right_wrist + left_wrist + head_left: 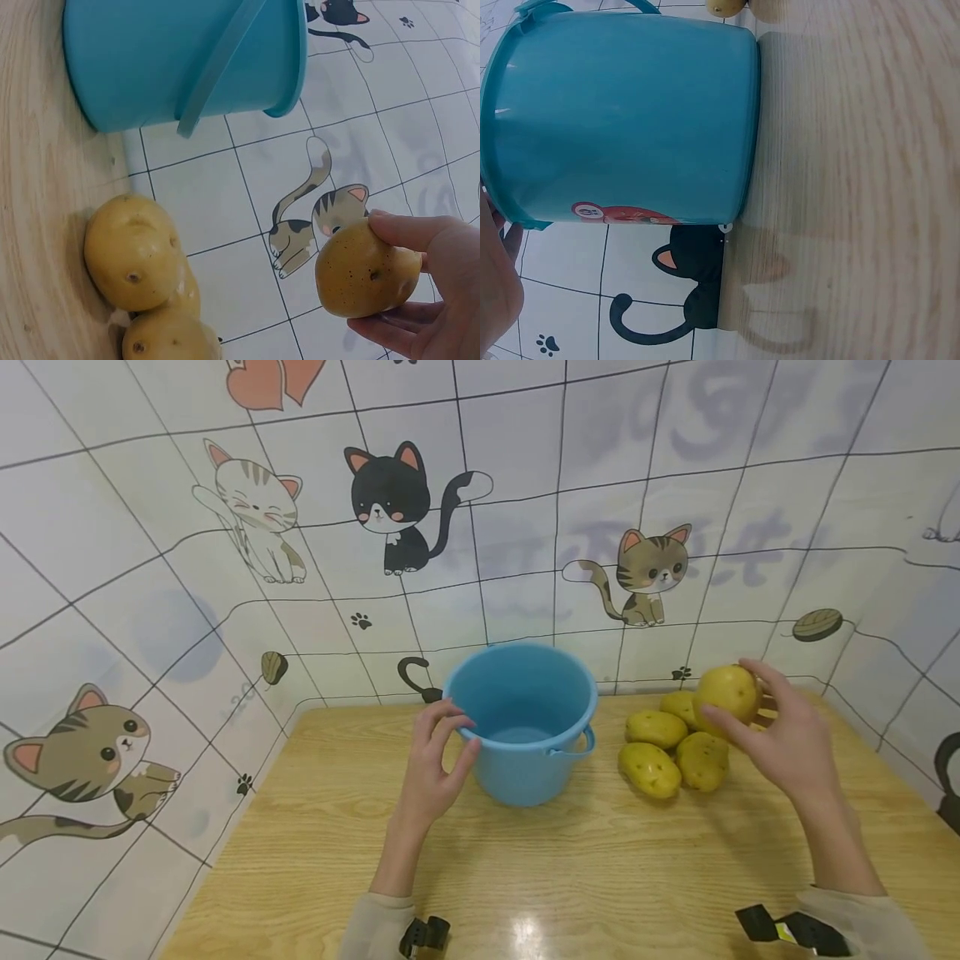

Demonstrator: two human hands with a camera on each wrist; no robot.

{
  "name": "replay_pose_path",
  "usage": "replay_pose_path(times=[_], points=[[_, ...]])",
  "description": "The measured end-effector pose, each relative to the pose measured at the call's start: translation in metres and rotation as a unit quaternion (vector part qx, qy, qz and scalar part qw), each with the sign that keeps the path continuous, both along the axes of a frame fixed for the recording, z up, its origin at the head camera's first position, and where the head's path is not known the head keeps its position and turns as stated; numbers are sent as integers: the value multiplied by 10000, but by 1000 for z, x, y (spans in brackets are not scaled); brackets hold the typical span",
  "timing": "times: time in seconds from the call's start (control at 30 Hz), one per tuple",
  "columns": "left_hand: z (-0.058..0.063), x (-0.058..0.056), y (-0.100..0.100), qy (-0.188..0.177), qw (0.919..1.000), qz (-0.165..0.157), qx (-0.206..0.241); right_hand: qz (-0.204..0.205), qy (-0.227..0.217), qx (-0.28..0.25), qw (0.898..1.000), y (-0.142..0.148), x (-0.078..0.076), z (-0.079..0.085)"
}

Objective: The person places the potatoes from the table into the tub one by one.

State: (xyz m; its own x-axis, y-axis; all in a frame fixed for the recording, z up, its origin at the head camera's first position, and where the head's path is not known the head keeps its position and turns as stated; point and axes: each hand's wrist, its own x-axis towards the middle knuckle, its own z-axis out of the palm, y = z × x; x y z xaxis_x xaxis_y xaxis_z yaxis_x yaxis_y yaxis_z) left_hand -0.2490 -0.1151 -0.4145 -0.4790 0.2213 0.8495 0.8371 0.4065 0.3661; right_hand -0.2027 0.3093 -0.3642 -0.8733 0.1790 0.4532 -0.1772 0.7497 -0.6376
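A blue plastic bucket [525, 777] stands upright on the wooden table, and its visible inside holds nothing. My left hand [435, 768] grips the bucket's near-left rim, fingers over the edge and thumb outside. Off to the right, my right hand [795, 735] holds a potato [726, 693] between thumb and fingers, raised above the others. In the right wrist view this potato [364, 270] is clear of the table. Below it lie several yellow potatoes [651, 770] in a cluster, partly hidden behind the held one.
The light wooden table [562, 868] meets a tiled-pattern wall [517, 568] printed with cartoon cats right behind the bucket. A bucket handle [577, 750] hangs at the right side. Dark wrist cameras [424, 935] sit on both sleeves.
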Motion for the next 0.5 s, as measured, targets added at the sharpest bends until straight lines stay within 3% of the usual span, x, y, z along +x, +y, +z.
replay_pose_path(times=[0.5], points=[[-1,1,-2,111,9999,-52,10,152,495,-307,9982,-32,3,14]])
